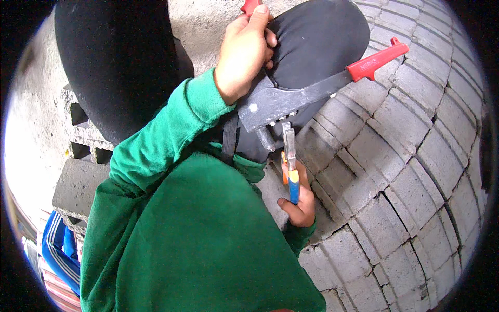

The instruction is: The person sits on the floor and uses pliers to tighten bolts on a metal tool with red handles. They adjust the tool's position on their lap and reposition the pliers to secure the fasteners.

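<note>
A dark grey hand riveter (270,101) with two red grips lies across my bent right leg. My left hand (244,49) is closed around one of its arms, the thumb up by a red grip at the top. The other arm stretches to the right, its red grip (377,61) free of any hand. Below the tool, my right hand (302,204) is wrapped round pliers (290,148) with blue, yellow and orange handles. Their metal jaws point up to the riveter's lower edge, close to its nose; whether they touch it I cannot tell.
Grey concrete blocks (384,135) are packed in rows on the right. Hollow blocks (78,187) sit at the left, near a blue cloth with white stripes (60,249). My legs in dark trousers (112,57) take up the upper part.
</note>
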Demonstrator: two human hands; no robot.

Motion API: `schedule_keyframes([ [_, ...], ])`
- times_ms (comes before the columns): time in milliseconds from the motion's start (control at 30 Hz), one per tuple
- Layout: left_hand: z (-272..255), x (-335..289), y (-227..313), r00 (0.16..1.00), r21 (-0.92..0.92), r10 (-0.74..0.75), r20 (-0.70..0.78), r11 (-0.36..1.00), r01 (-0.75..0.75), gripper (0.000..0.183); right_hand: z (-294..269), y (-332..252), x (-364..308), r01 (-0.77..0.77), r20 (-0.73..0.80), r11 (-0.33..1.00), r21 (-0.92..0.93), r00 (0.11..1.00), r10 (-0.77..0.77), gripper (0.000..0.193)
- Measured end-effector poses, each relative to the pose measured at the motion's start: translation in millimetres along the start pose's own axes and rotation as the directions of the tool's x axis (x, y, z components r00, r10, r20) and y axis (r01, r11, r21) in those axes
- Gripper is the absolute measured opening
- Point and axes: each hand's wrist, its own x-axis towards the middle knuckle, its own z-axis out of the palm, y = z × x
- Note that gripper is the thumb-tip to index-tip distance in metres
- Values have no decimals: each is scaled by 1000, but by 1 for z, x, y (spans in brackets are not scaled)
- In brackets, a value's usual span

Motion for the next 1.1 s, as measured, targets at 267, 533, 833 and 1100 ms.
schedule_keyframes([
  [267, 0, 1, 16, 994, -90, -103, -38, 991, 100, 33, 14, -8, 13, 89, -44, 990, -107, 995, -94, 67],
  [533, 0, -3, 24, 1000, -85, 8, -4, 996, -9, 28, 5, -23, 16, 50, -26, 967, -250, 998, -58, 66],
  [833, -4, 1, 19, 1000, -80, 16, -11, 997, -16, 27, -9, -37, 14, 5, 1, 902, -433, 1000, -5, 66],
  [1100, -2, -8, 23, 998, -81, 7, -62, 997, -12, 29, -12, -51, 7, -79, 7, 905, -419, 996, 91, 71],
])
